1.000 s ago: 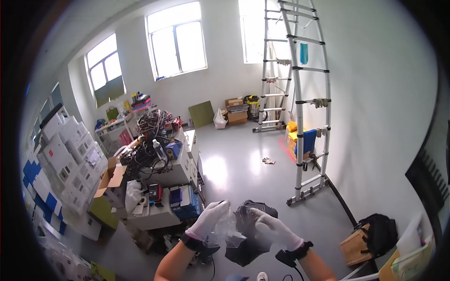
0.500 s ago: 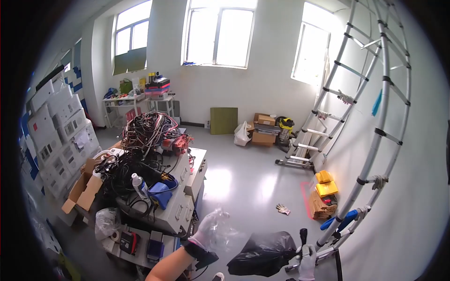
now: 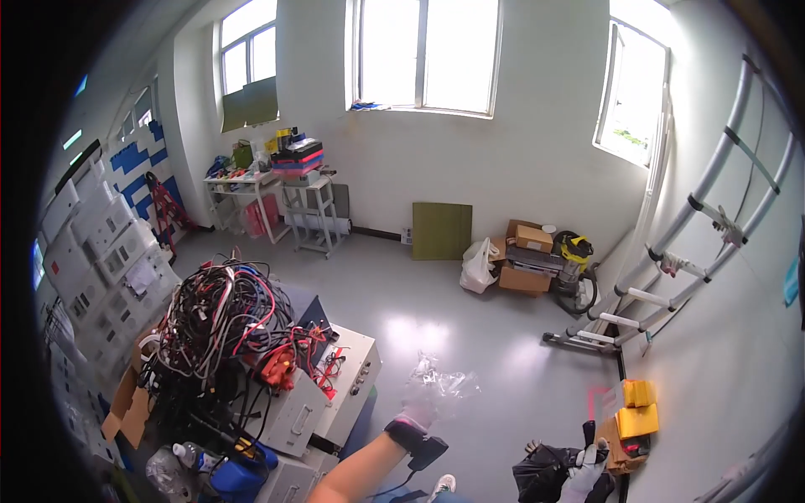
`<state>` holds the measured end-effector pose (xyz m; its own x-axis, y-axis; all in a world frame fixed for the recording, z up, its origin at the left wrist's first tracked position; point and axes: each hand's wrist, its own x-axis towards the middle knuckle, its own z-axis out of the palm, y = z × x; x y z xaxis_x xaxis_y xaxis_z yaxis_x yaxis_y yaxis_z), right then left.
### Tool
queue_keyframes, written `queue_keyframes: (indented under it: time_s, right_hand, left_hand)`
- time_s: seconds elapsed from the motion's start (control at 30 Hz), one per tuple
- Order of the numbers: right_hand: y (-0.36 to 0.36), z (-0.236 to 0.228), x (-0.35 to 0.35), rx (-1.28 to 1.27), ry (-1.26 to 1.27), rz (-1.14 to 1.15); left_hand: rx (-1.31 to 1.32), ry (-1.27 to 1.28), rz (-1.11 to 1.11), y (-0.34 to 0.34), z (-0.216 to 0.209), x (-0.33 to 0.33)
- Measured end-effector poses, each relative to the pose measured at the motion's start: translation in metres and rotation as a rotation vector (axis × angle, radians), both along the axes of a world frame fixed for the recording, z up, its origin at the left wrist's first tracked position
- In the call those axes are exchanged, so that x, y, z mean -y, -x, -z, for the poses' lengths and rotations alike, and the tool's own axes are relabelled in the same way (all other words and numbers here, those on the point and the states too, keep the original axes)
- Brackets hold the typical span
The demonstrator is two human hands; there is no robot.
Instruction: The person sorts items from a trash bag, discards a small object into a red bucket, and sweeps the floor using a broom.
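Clear thin plastic [image 3: 443,382], crumpled like a bag, is gripped in my left hand [image 3: 413,412], which wears a pale glove and is blurred by motion. A dark band [image 3: 419,446] with a cable circles that wrist. At the lower right my right hand [image 3: 584,471], also in a pale glove, closes round a black plastic bag [image 3: 541,476]. A dark upright stub [image 3: 589,433] sticks up above its fingers; whether it is the bag's gathered neck or a separate object, I cannot tell.
Left of me, tangled cables [image 3: 222,323] cover grey metal equipment [image 3: 348,369], with a blue container [image 3: 243,478] and clear bottle [image 3: 193,457] nearby. An aluminium ladder [image 3: 696,210] leans right, above yellow packets [image 3: 639,419]. Cardboard boxes [image 3: 524,277] and a vacuum cleaner [image 3: 574,268] stand by the far wall.
The view has swung, shifting the ladder rightward. My left hand with the clear plastic reaches further forward. The black bag looks smaller and more bunched beside my right hand.
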<state>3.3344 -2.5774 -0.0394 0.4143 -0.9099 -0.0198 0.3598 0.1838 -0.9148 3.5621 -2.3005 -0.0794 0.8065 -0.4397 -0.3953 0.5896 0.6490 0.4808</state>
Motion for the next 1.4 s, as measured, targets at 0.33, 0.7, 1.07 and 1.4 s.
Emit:
queue_keyframes:
  time_s: [0.33,0.7,1.07,1.4]
  right_hand:
    - [-0.330,-0.008,0.047,0.012,0.184,-0.549]
    - [-0.729,-0.067,0.006,-0.085,0.527,-0.811]
    - [-1.026,-0.032,-0.102,-0.084,1.119,-1.049]
    - [-1.215,-0.005,-0.237,-0.042,0.021,-1.474]
  left_hand:
    - [0.068,0.297,-0.171,-0.268,-0.065,0.201]
    - [0.368,-0.012,-0.229,-0.524,-0.100,0.181]
    - [0.313,-0.385,-0.683,-0.772,-0.050,0.096]
    - [0.156,-0.184,-1.008,-0.909,-0.072,-0.098]
